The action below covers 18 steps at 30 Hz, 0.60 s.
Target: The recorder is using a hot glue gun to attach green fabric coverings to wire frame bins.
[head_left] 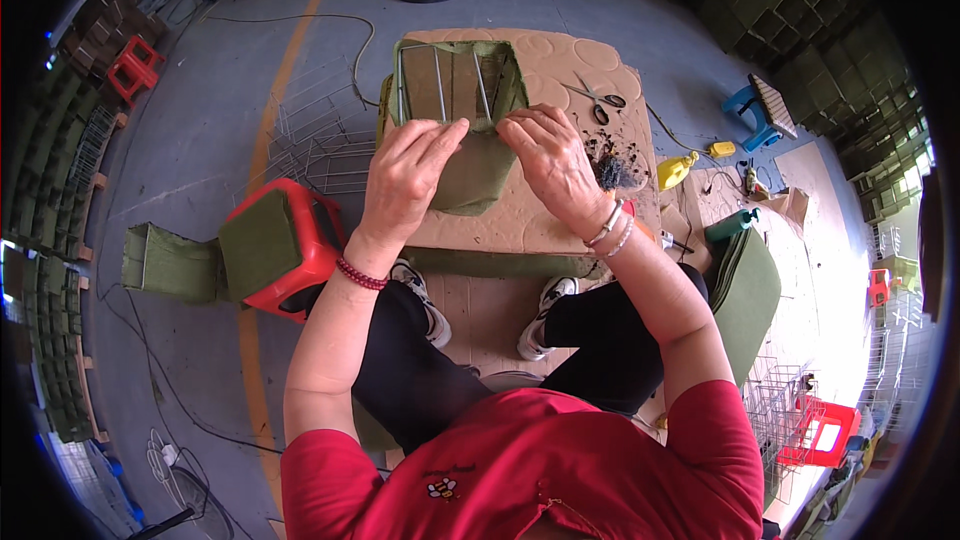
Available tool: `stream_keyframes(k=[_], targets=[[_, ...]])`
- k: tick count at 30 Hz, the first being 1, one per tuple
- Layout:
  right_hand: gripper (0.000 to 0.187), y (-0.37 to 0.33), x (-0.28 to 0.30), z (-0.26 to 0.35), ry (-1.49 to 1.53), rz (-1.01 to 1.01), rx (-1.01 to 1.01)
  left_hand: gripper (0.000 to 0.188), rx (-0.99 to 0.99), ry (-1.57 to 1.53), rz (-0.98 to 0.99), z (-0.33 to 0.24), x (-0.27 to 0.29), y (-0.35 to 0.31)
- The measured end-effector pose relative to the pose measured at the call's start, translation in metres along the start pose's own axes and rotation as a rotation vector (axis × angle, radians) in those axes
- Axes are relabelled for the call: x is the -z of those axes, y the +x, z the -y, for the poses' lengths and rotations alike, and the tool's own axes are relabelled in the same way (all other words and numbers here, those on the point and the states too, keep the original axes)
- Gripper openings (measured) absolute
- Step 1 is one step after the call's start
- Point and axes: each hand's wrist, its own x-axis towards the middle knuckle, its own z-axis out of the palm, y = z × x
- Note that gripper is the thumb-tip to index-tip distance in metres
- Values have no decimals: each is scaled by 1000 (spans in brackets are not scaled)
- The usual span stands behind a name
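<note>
Green fabric-covered wire-frame bin (475,180): sits on the cardboard-topped surface (575,60), straight ahead of the person, open side up. Its longer direction appears to run away from the body, with a slight lean; wire rods (440,85) span the opening roughly along that line.

Key relation: the near rim lies directly at both grips, most of the opening beyond them, a green panel below. Left hand (408,175) works near mid-rim, right hand (548,152) toward the right near corner; neither clearly nearer. Each has thumb and fingertips pressed together, apparently pinching the fabric edge.

Outward: black-handled scissors (602,100) beyond the right hand, blades parted; small black pieces (612,170) just right of it.
</note>
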Motion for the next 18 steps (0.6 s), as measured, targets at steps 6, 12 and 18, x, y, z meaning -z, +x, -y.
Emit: stream_keyframes(k=[6, 12, 18], targets=[[13, 10, 12, -15, 61, 207, 19, 36, 134, -203, 169, 0, 3, 21], [21, 12, 15, -8, 95, 279, 37, 38, 197, -291, 144, 1, 5, 18], [56, 0, -17, 28, 29, -20, -15, 46, 217, -268, 136, -3, 6, 20]])
